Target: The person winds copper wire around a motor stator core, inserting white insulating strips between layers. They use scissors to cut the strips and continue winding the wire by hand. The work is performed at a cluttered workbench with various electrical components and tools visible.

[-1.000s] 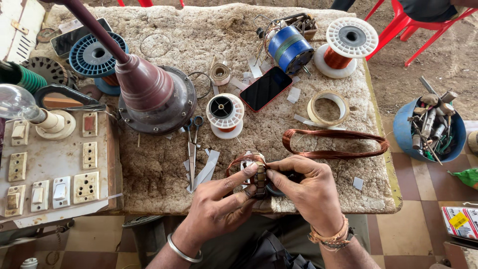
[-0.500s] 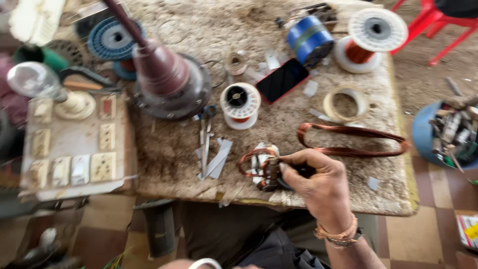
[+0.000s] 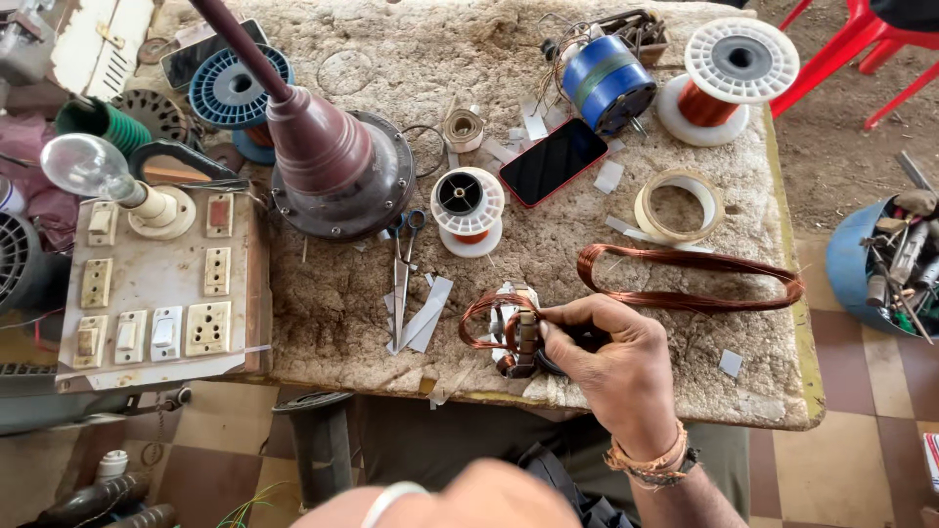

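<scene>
Since a second ago the left hand [image 3: 440,499] has left the copper-wound stator [image 3: 514,332]; whether it is closed or spread I cannot tell. The right hand [image 3: 611,362] alone stays clamped on it at the tabletop [image 3: 342,313] edge. The blue tub [image 3: 849,264] holds tools.

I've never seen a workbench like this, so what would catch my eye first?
Copper wire: the right hand grips a small motor core wound with it at the bench's near edge, and a long copper coil lies just beyond. A maroon fan motor housing dominates the middle, with a switchboard with a bulb at left.
</scene>
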